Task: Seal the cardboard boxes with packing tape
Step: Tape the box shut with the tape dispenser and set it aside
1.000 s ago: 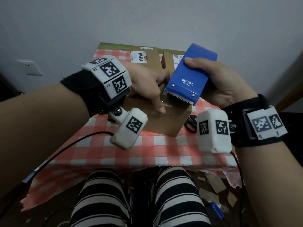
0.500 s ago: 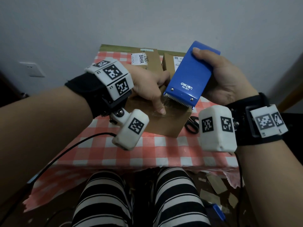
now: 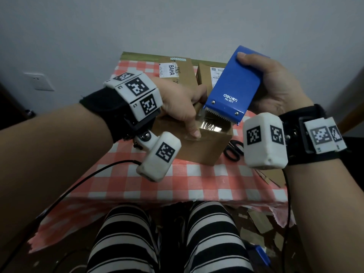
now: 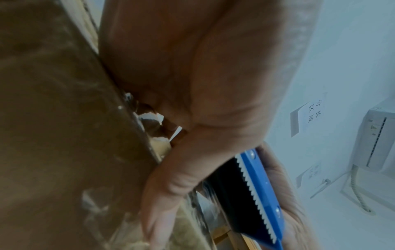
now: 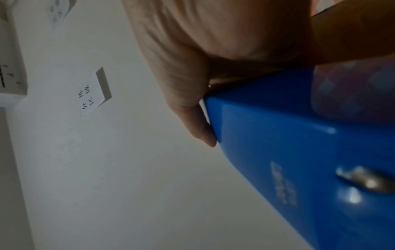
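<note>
Taping the near cardboard box on the worktop

We see the near cardboard box at the middle of the checked worktop, with a clear tape strip running from its top edge up to the serrated blade of the blue tape dispenser. Our right hand grips the dispenser, fingers wrapped over its far end, and holds it tilted just above the box. Our left hand rests on the box top, its index finger pressing the tape end against the front face. Two more labelled boxes stand behind, touching each other. Black scissors lie just right of the near box.
</note>
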